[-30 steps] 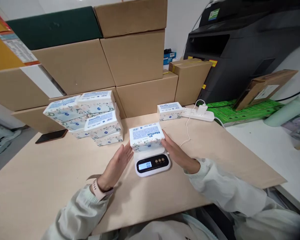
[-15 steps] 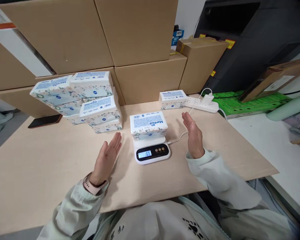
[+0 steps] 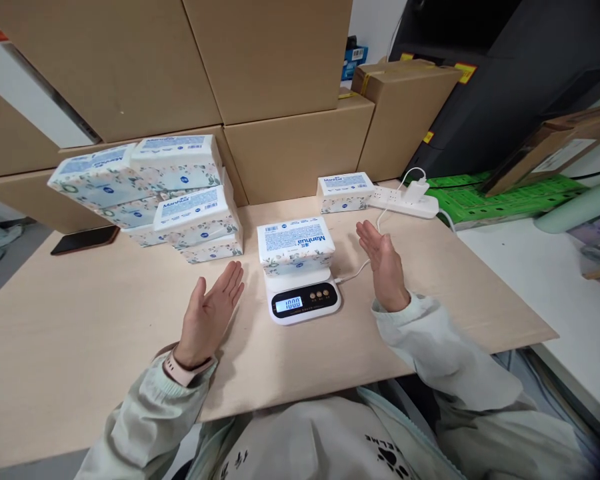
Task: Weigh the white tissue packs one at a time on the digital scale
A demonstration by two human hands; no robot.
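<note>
A white pack of tissues (image 3: 296, 243) with blue print and a floral side rests on the platform of a white digital kitchen scale (image 3: 304, 319). The lit display (image 3: 289, 304) seems to read 100.0. My left hand (image 3: 211, 313) is held to the left of the scale, palm turned inward, fingers stretched out, touching nothing. On the other side, my right hand (image 3: 384, 265) hovers with its fingers straight and holds nothing. Both hands are apart from the pack. A cable (image 3: 355, 275) runs from the scale's right side behind my right hand.
Several stacked tissue packs (image 3: 180, 200) stand at the back left beside a dark phone (image 3: 84, 240). Another single pack (image 3: 346, 193) sits at the back right, against a white power strip (image 3: 405, 200). Cardboard boxes (image 3: 300, 153) wall off the table's far edge.
The scale's display has changed from a lower-looking number to about 100.0. My right hand has shifted slightly left and its fingers have spread a little. The view has tilted slightly.
</note>
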